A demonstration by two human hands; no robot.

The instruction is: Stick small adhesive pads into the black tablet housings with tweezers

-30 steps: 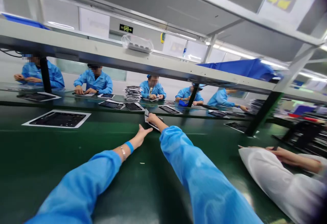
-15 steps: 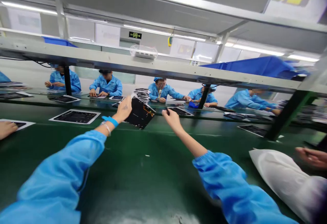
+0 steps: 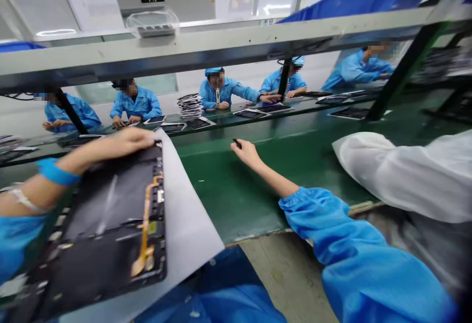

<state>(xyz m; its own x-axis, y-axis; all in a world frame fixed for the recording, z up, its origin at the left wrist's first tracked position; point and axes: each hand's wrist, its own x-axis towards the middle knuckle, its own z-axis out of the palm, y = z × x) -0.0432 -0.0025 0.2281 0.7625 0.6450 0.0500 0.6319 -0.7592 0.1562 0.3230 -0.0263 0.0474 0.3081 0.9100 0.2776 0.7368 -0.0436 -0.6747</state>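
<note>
Black panel beneath left hand, apart from right hand

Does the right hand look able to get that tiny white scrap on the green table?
Probably yes: nothing shows between the right hand and the tiny white scrap on the shiny green table, though that hand pinches a small black piece.

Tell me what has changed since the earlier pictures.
The left hand, empty at first, has taken hold of the black panel with its white sheet and brought them nearer, to the left. The right hand has let go of them and holds a small black piece. The stack across the bench stayed put.
</note>
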